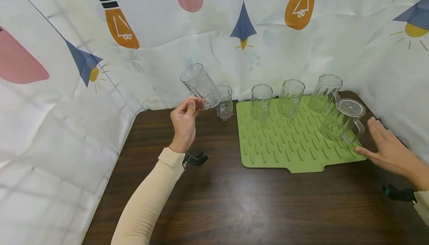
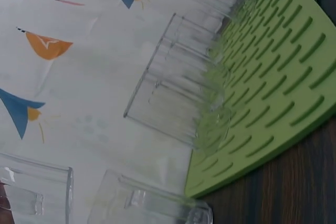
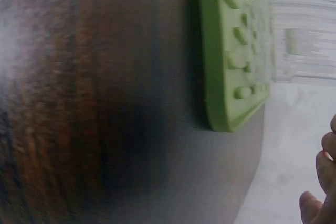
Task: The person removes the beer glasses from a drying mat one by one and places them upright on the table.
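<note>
A: Which step is this?
B: Placing a mug, I'd judge; the left hand [image 1: 184, 122] pinches a tilted mug [image 1: 202, 83] by its handle, held up left of the green mat [image 1: 268, 152] and near a standing mug [image 1: 226, 107].
A: And the right hand [image 1: 388, 146]?
B: Fingers spread, gripping nothing; it is just beside the handle of an upside-down mug [image 1: 340, 124] on the mat's right side.
A: The next move?
B: Probably levelling the tilted one, then lowering it gently to the surface [image 1: 254, 200]; thin-looking glass beside glass calls for clearance from its neighbour.
</note>
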Available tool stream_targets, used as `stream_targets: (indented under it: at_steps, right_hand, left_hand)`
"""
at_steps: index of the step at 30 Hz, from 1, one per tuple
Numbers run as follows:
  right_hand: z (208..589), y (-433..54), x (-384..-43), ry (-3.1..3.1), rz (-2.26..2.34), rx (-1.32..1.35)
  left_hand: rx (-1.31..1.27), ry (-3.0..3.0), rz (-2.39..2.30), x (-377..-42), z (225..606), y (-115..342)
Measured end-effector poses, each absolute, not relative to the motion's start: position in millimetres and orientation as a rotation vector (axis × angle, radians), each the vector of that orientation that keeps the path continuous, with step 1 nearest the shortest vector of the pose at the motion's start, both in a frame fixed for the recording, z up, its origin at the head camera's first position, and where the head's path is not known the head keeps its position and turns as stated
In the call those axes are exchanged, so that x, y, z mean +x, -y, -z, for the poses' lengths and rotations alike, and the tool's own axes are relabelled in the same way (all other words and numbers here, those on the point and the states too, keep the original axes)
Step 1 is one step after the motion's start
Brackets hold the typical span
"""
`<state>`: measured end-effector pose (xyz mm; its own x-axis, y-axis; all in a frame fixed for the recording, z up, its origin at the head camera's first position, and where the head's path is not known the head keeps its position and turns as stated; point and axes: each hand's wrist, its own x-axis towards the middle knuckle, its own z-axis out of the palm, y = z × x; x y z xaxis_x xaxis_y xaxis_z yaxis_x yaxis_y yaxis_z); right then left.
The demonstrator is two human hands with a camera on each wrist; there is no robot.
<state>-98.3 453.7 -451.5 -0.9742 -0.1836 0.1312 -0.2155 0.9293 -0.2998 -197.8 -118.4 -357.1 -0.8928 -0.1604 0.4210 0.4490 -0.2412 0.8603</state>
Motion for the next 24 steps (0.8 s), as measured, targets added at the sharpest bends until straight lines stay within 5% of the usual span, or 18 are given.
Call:
stream_targets:
  at_steps: [24]
  right_hand:
    - [471.4,-441.7,-102.4,3.179,-0.397,0.318]
  left_hand:
    - [-0.310,1.664,2.083,-217.4,373.4,141.9]
